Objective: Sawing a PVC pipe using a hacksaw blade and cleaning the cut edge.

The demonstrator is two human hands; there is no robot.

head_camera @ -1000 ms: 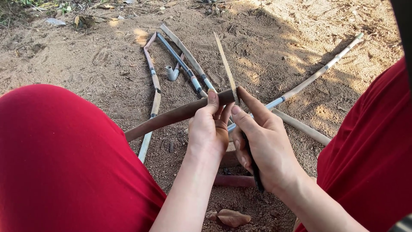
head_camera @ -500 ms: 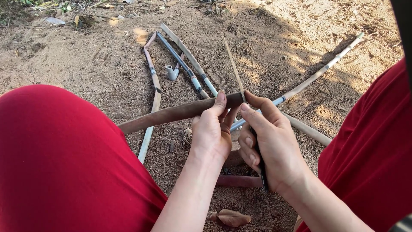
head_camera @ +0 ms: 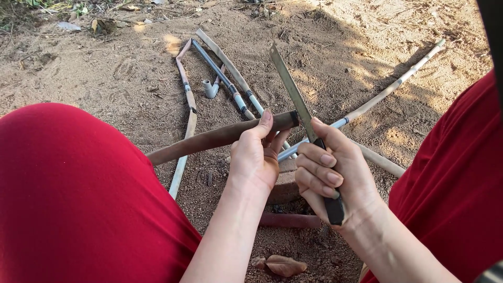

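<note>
I see my left hand [head_camera: 257, 157] clamped on the brown wooden stick [head_camera: 220, 137] at centre frame, my right hand [head_camera: 335, 175] gripping the long-bladed knife [head_camera: 298, 105] at its barely trimmed end.

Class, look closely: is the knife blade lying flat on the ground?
No: the right hand holds the knife up, its blade against the brown stick's end.

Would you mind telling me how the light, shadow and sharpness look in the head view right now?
Head view: dappled sunlight patches the sandy ground at the top and right, while both hands sit in soft, even shade; left hand on the brown stick and right hand with the knife are sharp, without motion blur or glare; a dark edge clips the top right corner.
</note>
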